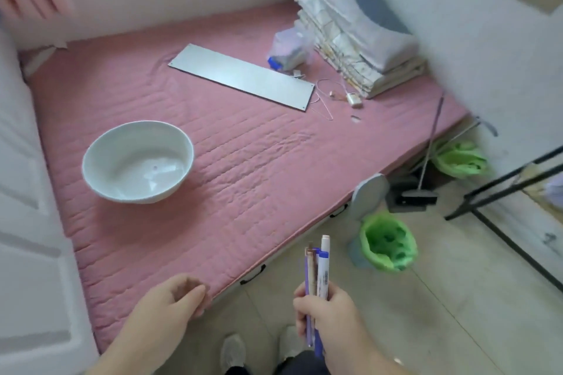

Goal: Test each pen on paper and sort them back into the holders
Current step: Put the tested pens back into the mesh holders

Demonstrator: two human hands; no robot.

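My right hand (327,313) grips a bunch of several pens (317,268), held upright over the floor just off the bed's near edge; white, blue and purple barrels show above my fist. My left hand (179,298) hangs at the near edge of the pink mattress (243,161) with fingers loosely curled and nothing in it. A white bowl (138,161) sits on the mattress to the left. A flat grey board (243,76) lies further back. No paper or pen holder is visible.
Folded bedding (359,33) and a plastic bag (289,49) sit at the back right of the bed, with a small charger and wires (353,99) nearby. On the floor right stand a bin with a green liner (387,240), a broom (426,161) and a black rack (502,192).
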